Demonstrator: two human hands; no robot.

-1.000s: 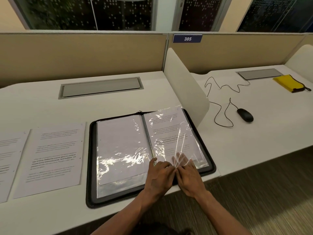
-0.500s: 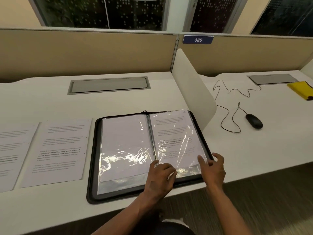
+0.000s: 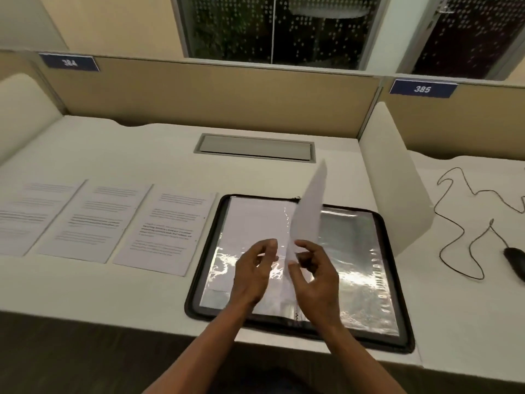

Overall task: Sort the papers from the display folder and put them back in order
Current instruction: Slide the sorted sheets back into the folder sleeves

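A paper sheet (image 3: pixel 308 214) is pinched at its lower edge by the right hand (image 3: pixel 315 275) above the open display folder (image 3: pixel 366 268); the left hand (image 3: pixel 252 275) is held beside it, fingers (image 3: pixel 271 245) loosely curled, grasping nothing.

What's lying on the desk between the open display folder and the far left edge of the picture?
In the head view, three printed sheets lie flat in a row: one beside the display folder, a second, and a third cut off at the frame's edge.

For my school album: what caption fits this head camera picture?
Right hand lifts a white paper sheet above the open black display folder.
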